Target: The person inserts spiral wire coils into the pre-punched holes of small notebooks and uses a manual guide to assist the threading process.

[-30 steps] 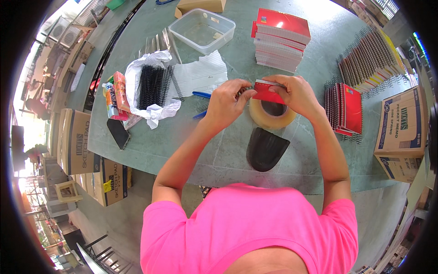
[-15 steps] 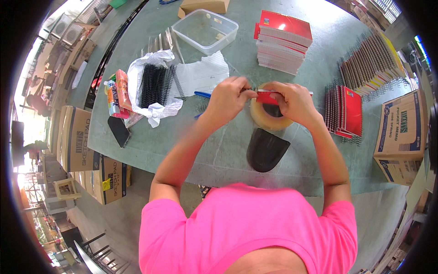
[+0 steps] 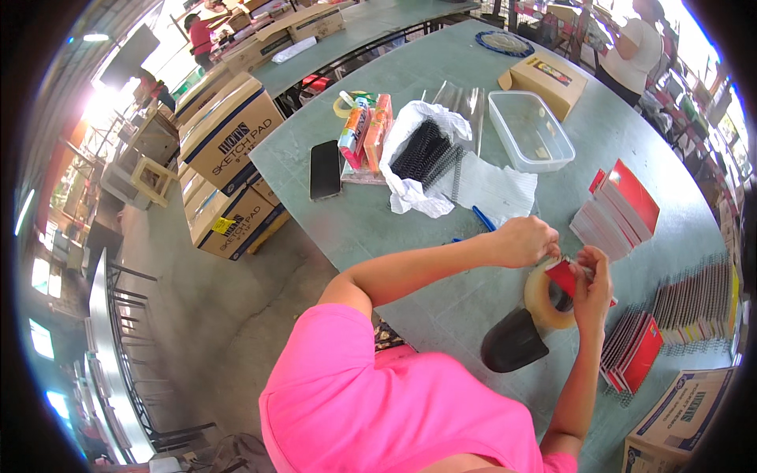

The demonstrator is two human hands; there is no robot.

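My right hand [image 3: 591,285] grips a small red-covered notebook [image 3: 561,276], held up on edge over a wide roll of clear tape [image 3: 538,296]. My left hand [image 3: 527,241] is pinched closed at the notebook's far-left end; what lies between its fingertips is too small to make out. Below the roll rests a black rounded, tongue-shaped piece [image 3: 512,343]. A blue-handled tool [image 3: 483,218] lies just beyond my left hand, partly hidden by my arm. Black spiral coils [image 3: 426,156] are heaped in white crumpled paper [image 3: 410,197].
Red notebooks [image 3: 623,205] are stacked beyond my hands. Coil-bound notebooks [image 3: 635,351] stand at right, near a carton [image 3: 678,414]. A clear plastic tub [image 3: 532,142], brown box [image 3: 544,83] and phone [image 3: 325,169] lie farther off. Cartons [image 3: 229,142] stand left; another person [image 3: 631,51] is at far right.
The view has swung left, so the table and hands appear farther right. My hands stay together at the red notebook, the right still gripping it and the left pinching at its end.
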